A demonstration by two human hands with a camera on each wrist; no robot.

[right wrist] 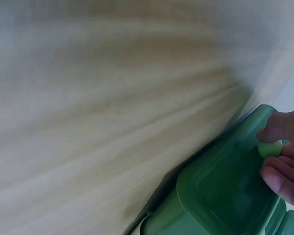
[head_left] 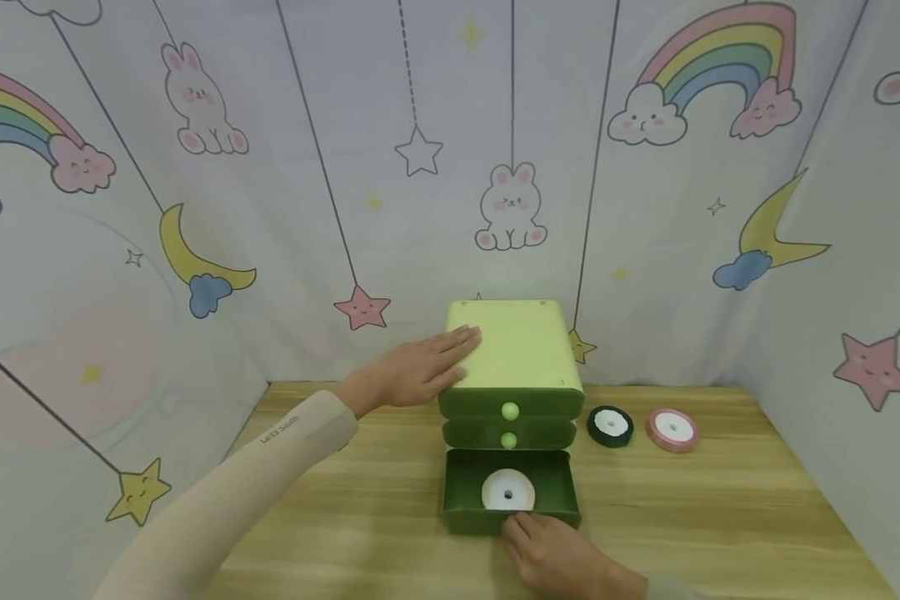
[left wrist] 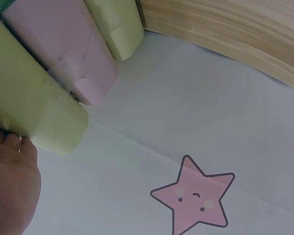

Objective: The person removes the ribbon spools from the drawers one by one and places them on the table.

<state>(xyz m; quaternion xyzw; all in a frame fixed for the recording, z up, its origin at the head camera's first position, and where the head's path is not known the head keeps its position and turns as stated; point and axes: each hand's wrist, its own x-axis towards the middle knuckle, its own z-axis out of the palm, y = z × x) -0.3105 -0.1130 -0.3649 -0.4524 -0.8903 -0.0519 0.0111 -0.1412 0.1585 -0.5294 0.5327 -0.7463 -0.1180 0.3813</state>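
A small green three-drawer cabinet (head_left: 521,346) stands on the wooden table. My left hand (head_left: 423,367) rests on the left part of its light-green top, fingers straight; in the left wrist view that hand (left wrist: 12,181) lies along the cabinet's edge. The dark-green bottom drawer (head_left: 465,521) is pulled out, and a white ribbon spool (head_left: 508,490) sits inside it. With thumb and fingers, my right hand (head_left: 558,554) pinches the drawer's round light-green knob (right wrist: 269,149), which is hidden in the head view. Both upper drawers (head_left: 547,404) are in.
Right of the cabinet lie a dark-green ribbon spool (head_left: 611,426) and a pink ribbon spool (head_left: 673,429). A patterned cloth backdrop (head_left: 420,217) with stars, rabbits and rainbows hangs behind and at both sides of the wooden table (head_left: 690,517).
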